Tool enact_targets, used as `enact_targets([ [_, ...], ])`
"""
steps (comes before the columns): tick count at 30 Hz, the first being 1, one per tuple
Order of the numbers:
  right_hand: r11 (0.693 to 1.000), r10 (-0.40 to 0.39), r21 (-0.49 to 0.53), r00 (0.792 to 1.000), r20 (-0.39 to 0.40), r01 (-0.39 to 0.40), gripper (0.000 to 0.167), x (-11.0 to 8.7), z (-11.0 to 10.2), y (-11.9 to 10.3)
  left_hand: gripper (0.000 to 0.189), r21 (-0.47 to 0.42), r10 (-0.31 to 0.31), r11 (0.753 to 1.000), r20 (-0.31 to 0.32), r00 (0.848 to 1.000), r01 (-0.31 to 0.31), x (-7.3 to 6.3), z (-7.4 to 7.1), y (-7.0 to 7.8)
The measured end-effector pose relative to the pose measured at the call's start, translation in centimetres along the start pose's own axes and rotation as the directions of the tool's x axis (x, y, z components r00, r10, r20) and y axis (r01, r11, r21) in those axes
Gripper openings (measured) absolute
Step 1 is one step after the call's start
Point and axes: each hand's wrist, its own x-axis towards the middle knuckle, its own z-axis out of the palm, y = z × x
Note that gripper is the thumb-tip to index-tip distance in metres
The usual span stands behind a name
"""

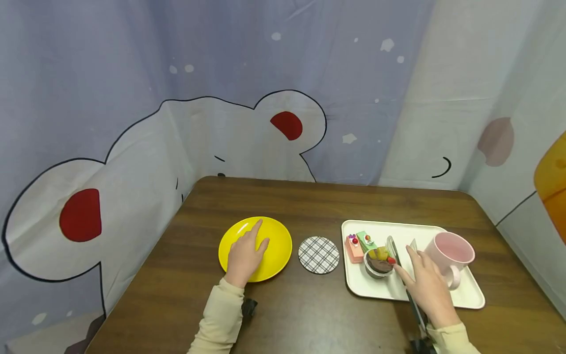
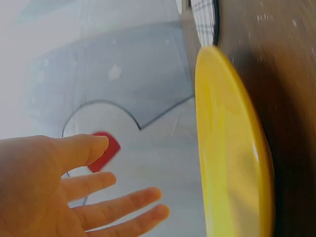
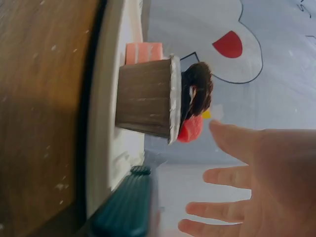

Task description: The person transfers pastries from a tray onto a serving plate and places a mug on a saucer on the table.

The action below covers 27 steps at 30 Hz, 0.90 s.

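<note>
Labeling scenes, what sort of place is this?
Probably an indoor staged play or recording corner: cartoon-printed drapes behind a brown table, with a toy-like cupcake on a white tray.

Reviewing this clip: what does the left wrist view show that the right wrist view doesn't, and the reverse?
Only the left wrist view: the left hand, the yellow plate seen nearly edge-on, and part of the checked coaster.

Only the right wrist view: the right hand, its thumb near the cupcake, the pink cake piece partly hidden behind it, and a dark green handle.

Both: the brown tabletop and the printed backdrop with a red patch.
</note>
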Motion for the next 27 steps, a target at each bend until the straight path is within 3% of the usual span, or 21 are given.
enact_targets([
  [5, 1.0, -0.01, -0.026, 1.0, -0.002, 0.01, 0.066, -0.5, 0.3, 0.9, 0.048, -0.063, -0.087, 0.994, -0.039, 0.995, 0.085, 0.1, -0.6, -1.6],
  [10, 1.0, -0.013, -0.025, 1.0, 0.002, 0.013, 0.064, -0.8, 0.7, 1.7, 0.05, -0.085, -0.19, 0.979, -0.077, 0.979, 0.183, -0.2, -1.2, -3.6],
  [13, 1.0, 0.003, -0.025, 0.999, 0.041, -0.002, 0.064, -0.7, 0.8, 2.1, 0.056, -0.097, -0.257, 0.963, -0.042, 0.965, 0.252, -0.6, -1.8, -4.8],
  [17, 1.0, 0.006, -0.024, 0.997, 0.079, -0.004, 0.061, -0.5, 1.1, 2.4, 0.063, -0.098, -0.319, 0.941, 0.058, 0.946, 0.323, -1.0, -2.3, -6.5],
  [21, 1.0, -0.023, -0.014, 0.997, 0.069, 0.024, 0.055, -0.3, 1.4, 2.5, 0.066, -0.115, -0.341, 0.928, 0.122, 0.932, 0.354, -1.2, -2.6, -7.8],
  [27, 0.999, -0.05, -0.009, 0.998, 0.037, 0.051, 0.047, -0.4, 1.9, 2.5, 0.065, -0.143, -0.364, 0.912, 0.149, 0.92, 0.384, -1.4, -2.5, -8.7],
])
